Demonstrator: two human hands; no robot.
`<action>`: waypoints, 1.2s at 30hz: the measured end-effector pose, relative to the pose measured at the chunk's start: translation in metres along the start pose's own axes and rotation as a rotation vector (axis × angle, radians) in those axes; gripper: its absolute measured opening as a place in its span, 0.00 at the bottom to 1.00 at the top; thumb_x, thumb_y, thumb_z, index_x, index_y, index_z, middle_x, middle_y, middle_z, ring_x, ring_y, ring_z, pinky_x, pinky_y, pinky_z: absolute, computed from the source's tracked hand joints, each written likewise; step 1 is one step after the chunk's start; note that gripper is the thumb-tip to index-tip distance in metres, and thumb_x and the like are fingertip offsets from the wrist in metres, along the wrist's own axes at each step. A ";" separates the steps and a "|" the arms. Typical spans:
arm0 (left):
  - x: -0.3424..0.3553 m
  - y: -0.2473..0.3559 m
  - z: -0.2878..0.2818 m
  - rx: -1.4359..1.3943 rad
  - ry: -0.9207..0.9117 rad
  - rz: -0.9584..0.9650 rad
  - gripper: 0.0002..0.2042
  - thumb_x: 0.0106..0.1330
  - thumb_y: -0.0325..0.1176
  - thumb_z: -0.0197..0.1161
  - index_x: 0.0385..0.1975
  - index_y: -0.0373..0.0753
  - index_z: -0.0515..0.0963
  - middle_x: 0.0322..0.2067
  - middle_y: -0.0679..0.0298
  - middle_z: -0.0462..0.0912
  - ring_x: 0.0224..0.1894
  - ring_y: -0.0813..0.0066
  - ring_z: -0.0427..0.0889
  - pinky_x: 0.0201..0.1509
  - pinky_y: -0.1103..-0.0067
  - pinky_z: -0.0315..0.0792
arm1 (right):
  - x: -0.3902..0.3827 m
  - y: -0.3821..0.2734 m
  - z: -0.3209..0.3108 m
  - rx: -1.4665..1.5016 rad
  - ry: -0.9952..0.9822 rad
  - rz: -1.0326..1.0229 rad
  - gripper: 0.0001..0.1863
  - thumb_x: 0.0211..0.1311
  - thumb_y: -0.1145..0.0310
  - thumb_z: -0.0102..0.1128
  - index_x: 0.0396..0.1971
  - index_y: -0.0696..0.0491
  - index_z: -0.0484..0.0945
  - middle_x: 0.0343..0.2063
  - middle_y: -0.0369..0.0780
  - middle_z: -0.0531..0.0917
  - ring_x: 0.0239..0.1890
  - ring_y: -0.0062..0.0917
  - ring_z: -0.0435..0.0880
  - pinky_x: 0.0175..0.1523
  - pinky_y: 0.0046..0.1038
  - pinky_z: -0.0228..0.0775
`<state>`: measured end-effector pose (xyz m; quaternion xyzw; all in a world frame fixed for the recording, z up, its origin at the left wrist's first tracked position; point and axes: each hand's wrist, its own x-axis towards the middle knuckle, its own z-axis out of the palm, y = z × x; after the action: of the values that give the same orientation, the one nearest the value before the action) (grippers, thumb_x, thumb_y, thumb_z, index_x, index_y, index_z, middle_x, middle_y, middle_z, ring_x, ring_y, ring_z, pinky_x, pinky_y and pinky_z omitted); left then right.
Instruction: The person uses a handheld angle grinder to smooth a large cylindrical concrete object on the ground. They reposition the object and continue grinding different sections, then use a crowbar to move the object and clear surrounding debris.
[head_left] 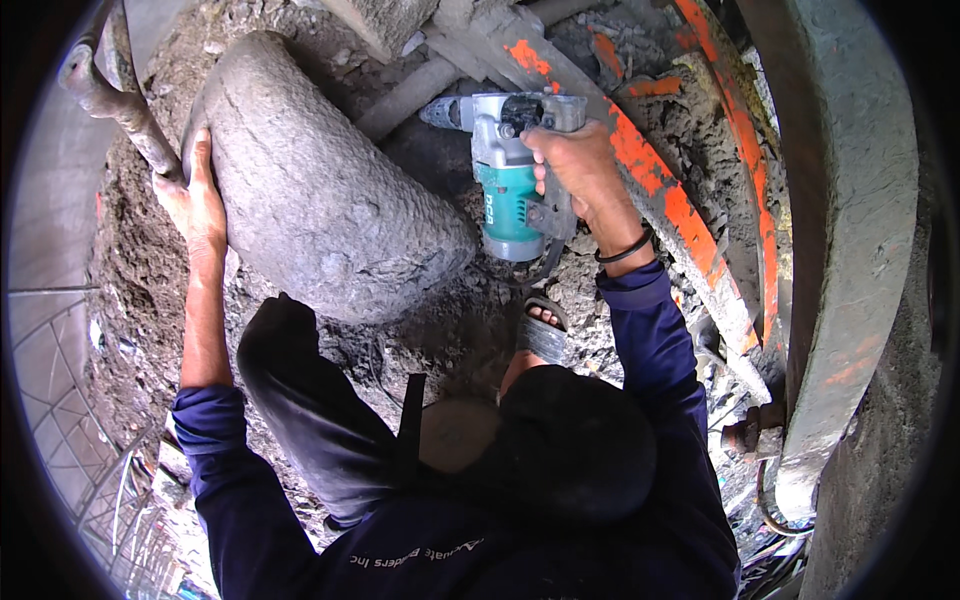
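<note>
My right hand [582, 168] is closed around the rear handle of a teal and grey demolition hammer [508, 185]. Its nose points left, above the right end of a large grey rounded boulder [300, 180]. No bit can be made out clearly at the nose. At the boulder's left side is my left hand [193, 205], its thumb stretched up along the stone. The lower end of a bent, rusty bar [140, 118] runs into the crook of that hand, whose fingers curl round it. The power cord [548, 262] hangs below the hammer.
Curved steel pieces with flaking orange paint [665, 185] lie to the right, beside a thick grey curved beam [850, 230]. Grey bars [410, 98] and a broken block [385, 22] lie beyond the boulder. Rubble surrounds my sandalled foot [541, 330]. Wire mesh [75, 430] stands at the left.
</note>
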<state>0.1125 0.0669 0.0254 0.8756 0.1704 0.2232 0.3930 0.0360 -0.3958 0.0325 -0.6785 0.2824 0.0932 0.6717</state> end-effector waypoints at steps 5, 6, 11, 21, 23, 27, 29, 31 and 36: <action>0.001 -0.001 0.001 0.010 -0.018 0.037 0.43 0.62 0.60 0.73 0.61 0.23 0.72 0.56 0.45 0.80 0.58 0.58 0.78 0.68 0.65 0.67 | -0.013 0.013 0.008 -0.052 0.021 -0.027 0.08 0.55 0.72 0.69 0.22 0.61 0.81 0.18 0.38 0.81 0.16 0.19 0.77 0.20 0.27 0.69; 0.000 -0.001 0.001 0.040 0.001 0.068 0.39 0.65 0.57 0.72 0.60 0.23 0.74 0.54 0.47 0.82 0.56 0.61 0.80 0.67 0.67 0.69 | -0.016 0.018 0.010 -0.058 0.027 -0.025 0.09 0.55 0.72 0.68 0.22 0.61 0.81 0.17 0.37 0.81 0.17 0.20 0.79 0.20 0.27 0.70; 0.000 -0.003 0.002 0.074 0.031 0.019 0.40 0.65 0.57 0.72 0.61 0.23 0.74 0.54 0.47 0.82 0.56 0.60 0.80 0.67 0.66 0.69 | -0.030 0.053 0.010 -0.208 0.015 -0.038 0.10 0.55 0.70 0.70 0.25 0.62 0.82 0.21 0.39 0.85 0.22 0.23 0.84 0.26 0.30 0.75; 0.006 -0.010 0.001 0.015 -0.012 -0.012 0.50 0.58 0.63 0.75 0.65 0.23 0.67 0.61 0.41 0.76 0.64 0.53 0.75 0.73 0.63 0.63 | -0.056 0.166 -0.027 0.055 0.038 -0.045 0.06 0.63 0.75 0.69 0.27 0.60 0.83 0.21 0.34 0.84 0.19 0.18 0.80 0.26 0.26 0.71; 0.005 -0.007 0.002 0.022 -0.014 -0.004 0.50 0.58 0.63 0.76 0.66 0.23 0.67 0.62 0.41 0.75 0.64 0.51 0.74 0.73 0.63 0.63 | -0.061 0.179 -0.024 0.142 0.056 -0.046 0.06 0.64 0.77 0.69 0.27 0.59 0.82 0.19 0.35 0.83 0.17 0.17 0.78 0.23 0.24 0.68; 0.001 0.001 0.001 -0.005 -0.005 -0.023 0.48 0.58 0.61 0.76 0.64 0.24 0.68 0.60 0.41 0.76 0.63 0.51 0.74 0.73 0.63 0.62 | -0.075 0.142 -0.014 0.136 0.064 -0.041 0.06 0.63 0.76 0.70 0.27 0.59 0.81 0.19 0.35 0.82 0.17 0.18 0.79 0.23 0.24 0.69; -0.002 0.006 -0.001 0.032 0.004 -0.027 0.47 0.58 0.61 0.76 0.62 0.23 0.69 0.59 0.41 0.78 0.62 0.53 0.76 0.72 0.63 0.64 | -0.091 0.098 -0.017 0.116 0.039 0.001 0.07 0.62 0.75 0.71 0.27 0.58 0.81 0.20 0.35 0.82 0.17 0.18 0.79 0.23 0.25 0.70; -0.004 0.010 0.000 0.110 0.049 -0.055 0.47 0.58 0.61 0.77 0.62 0.23 0.69 0.58 0.42 0.78 0.61 0.54 0.76 0.72 0.63 0.65 | -0.102 0.050 -0.030 0.167 -0.044 0.010 0.07 0.62 0.75 0.71 0.27 0.58 0.81 0.20 0.35 0.81 0.17 0.18 0.78 0.22 0.25 0.70; -0.007 0.019 0.001 0.154 0.085 -0.047 0.46 0.57 0.59 0.78 0.63 0.23 0.69 0.59 0.41 0.77 0.62 0.54 0.77 0.71 0.64 0.65 | -0.086 0.011 -0.033 0.065 -0.003 0.155 0.07 0.61 0.72 0.69 0.26 0.58 0.82 0.20 0.35 0.79 0.18 0.19 0.76 0.21 0.27 0.69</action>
<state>0.1094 0.0513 0.0378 0.8887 0.2240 0.2372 0.3222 -0.0483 -0.4052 0.0694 -0.6324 0.3360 0.1365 0.6845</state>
